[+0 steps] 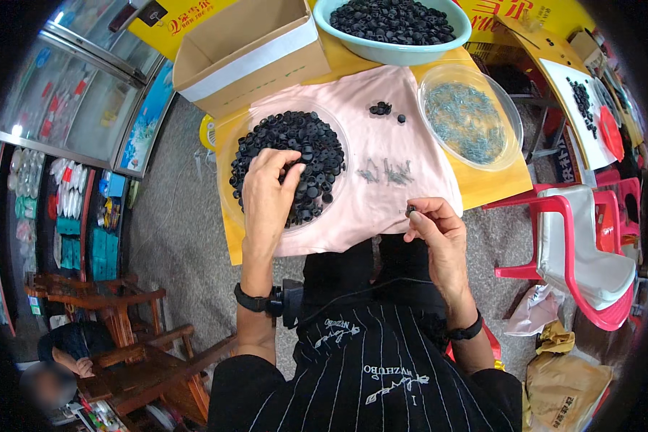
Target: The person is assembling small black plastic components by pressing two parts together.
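My left hand reaches over a round clear tray heaped with small black plastic caps. Its fingers are curled, with thumb and forefinger closed on a cap at the heap's edge; the fingertips are partly hidden. My right hand, above the near right edge of the pink cloth, pinches a small black cap between thumb and fingers. Beyond it on the cloth lie a few thin metal pins or screws. A little cluster of loose black caps sits farther back.
A clear round tub of metal pins stands at right. Behind are a pale blue basin full of black parts and an open cardboard box. A pink chair stands right of the yellow table; another person sits at lower left.
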